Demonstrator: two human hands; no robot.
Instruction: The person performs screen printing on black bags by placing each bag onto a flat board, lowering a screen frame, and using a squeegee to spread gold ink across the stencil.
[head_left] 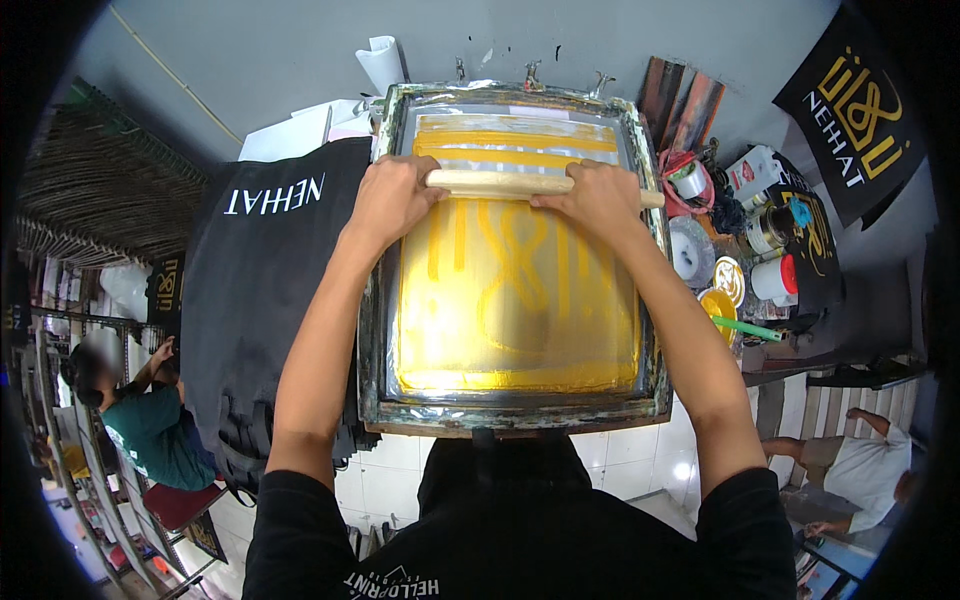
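Observation:
Both hands grip a wooden-handled squeegee (pixel 505 183) that lies crosswise over the upper part of a printing screen. My left hand (pixel 398 198) wraps the handle's left end, and my right hand (pixel 598 200) holds it towards the right end. Yellow ink coats the screen mesh (pixel 465 345), with a looping design showing through it. Bands of yellow ink also lie on the mesh beyond the squeegee. The worn screen frame (pixel 520 415) surrounds the mesh. What lies under the screen is hidden.
Black printed cloth bags (pixel 270 250) are stacked left of the frame. To the right stand an open tub of yellow ink (pixel 716 305) with a green-handled tool (pixel 748 328), a red-lidded container (pixel 774 278) and tins. Other squeegees (pixel 680 105) lean against the wall. Two people are farther off.

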